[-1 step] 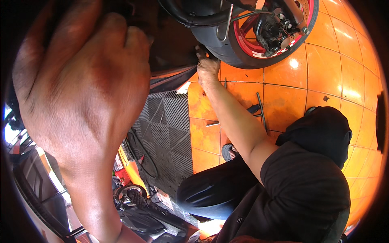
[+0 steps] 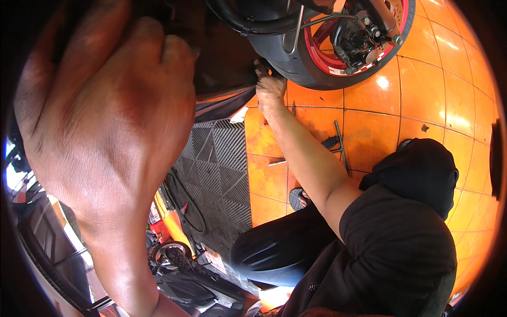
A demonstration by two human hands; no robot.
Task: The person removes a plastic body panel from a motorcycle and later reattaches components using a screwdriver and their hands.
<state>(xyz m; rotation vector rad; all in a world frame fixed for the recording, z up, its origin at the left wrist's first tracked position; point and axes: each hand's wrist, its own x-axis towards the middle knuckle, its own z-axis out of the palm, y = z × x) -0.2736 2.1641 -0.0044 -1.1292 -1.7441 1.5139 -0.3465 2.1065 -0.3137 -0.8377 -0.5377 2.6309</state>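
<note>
Large and close at the left, my left hand [image 2: 113, 111] shows its back, knuckles bent. Its fingertips run into the dark underside of a motorcycle, so what they grip is hidden. My right hand [image 2: 271, 87] reaches in beside the black tyre [image 2: 288, 61], by the dark lower bodywork [image 2: 224, 68]. Its fingers curl around a spot I cannot make out. A T-handle wrench [image 2: 340, 145] lies on the orange tiles to the right of my right forearm. Another metal rod [image 2: 277, 162] lies to the left of that forearm.
The red-rimmed wheel carries a brake caliper [image 2: 355, 45] at the top right. A grey ribbed mat [image 2: 216, 164] with a black cable [image 2: 198, 219] covers floor between my arms. Another motorcycle [image 2: 174, 253] stands at the lower left. My bent knee [image 2: 259, 248] is below.
My left hand has shifted very slightly to the left. My right hand and the motorcycle look unchanged.
</note>
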